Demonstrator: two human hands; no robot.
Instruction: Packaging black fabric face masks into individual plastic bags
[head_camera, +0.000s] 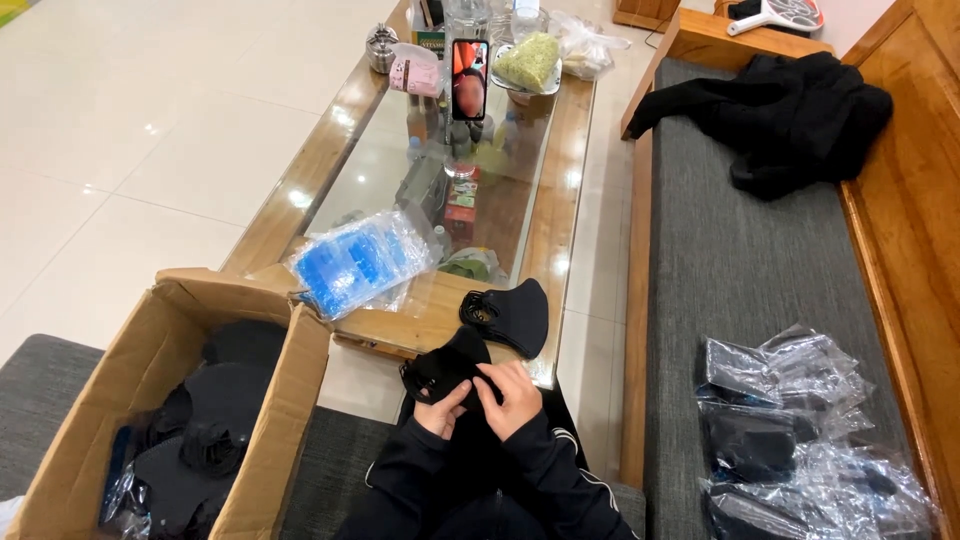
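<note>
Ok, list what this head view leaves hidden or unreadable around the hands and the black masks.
- Black mask in the left hand and right hand: the fingers cover its lower part.
- Cardboard box: the bottom edge cuts it off, and its dark contents blur together.
- Bagged masks on the bench: plastic glare hides the count.
- Phone on the table: screen too small to make out.

This is a home living room. A wooden bench (905, 180) with a grey cushion (740, 270) stands beside a low glass-topped table (570, 150) on a pale tiled floor (150, 140). The table carries household clutter: a phone (469, 79) propped upright, a bowl of food (527, 66), bottles and plastic bags. A black jacket (790, 115) lies thrown on the bench.
</note>
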